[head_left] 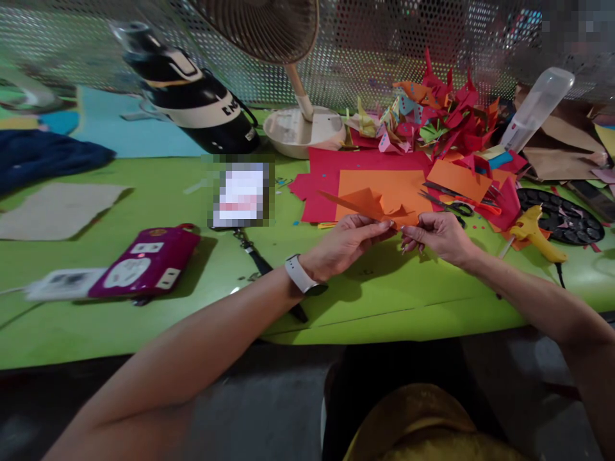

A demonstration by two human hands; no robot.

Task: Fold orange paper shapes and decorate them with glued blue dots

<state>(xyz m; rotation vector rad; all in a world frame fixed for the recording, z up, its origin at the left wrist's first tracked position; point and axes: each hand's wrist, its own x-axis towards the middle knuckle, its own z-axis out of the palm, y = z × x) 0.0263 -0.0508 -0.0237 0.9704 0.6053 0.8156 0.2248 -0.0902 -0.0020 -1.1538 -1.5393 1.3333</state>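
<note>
A folded piece of orange paper [368, 203] is held up just above the front of the table, with a long point reaching out to the left. My left hand [348, 240] pinches its lower left part between thumb and fingers; a watch with a pale strap is on that wrist. At the paper's right end, my right hand [439, 235] grips the edge with its fingertips. Behind the paper lie a flat orange sheet [384, 182] and a red sheet [327, 166] under it. Part of the folds is hidden by my fingers.
A heap of folded paper figures [442, 115] rises behind the sheets. To the right are scissors [456, 206], a yellow glue gun [538, 234] and a black round tray [571, 221]. A phone [241, 194], purple power strip [148, 262], black bottle [192, 102] and fan [305, 128] stand leftward.
</note>
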